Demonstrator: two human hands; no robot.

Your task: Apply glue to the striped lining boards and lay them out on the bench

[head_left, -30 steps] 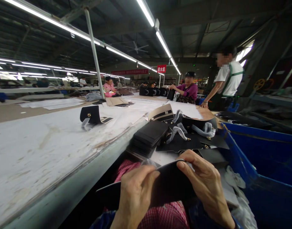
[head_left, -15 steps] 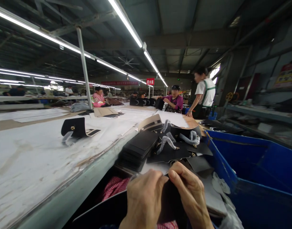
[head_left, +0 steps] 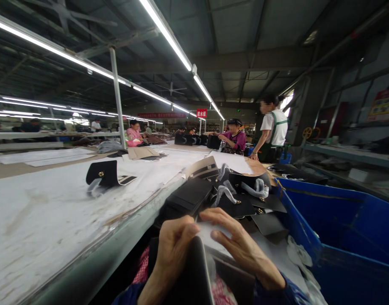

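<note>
A long white-topped table (head_left: 48,224) fills the left side, and a large blue bin (head_left: 350,271) stands on the right, its inside showing no pieces in the part that can be seen. Between them lies a loose heap of black pieces (head_left: 245,205) that already carry handles in clear wrapping (head_left: 224,192). Just left of the heap is a neat stack of plain black pieces (head_left: 190,195), with no handles visible on them. One folded black piece (head_left: 104,171), with a wrapped handle and a gold-coloured fitting (head_left: 101,174), sits apart on the table.

Work on the black panel (head_left: 193,275) in hand looks midway: it is bent and held up, not laid down. How many pieces remain cannot be told, since the stack's lower layers are hard to make out.

The panel is in front of the person's body, below the stack and above some red checked cloth (head_left: 224,292). The left hand (head_left: 173,243) grasps its upper edge between thumb and fingers, the panel hanging down beside the wrist. The right hand (head_left: 237,243) is just right of that edge, thumb and fingers spread apart, gripping nothing that shows.
</note>
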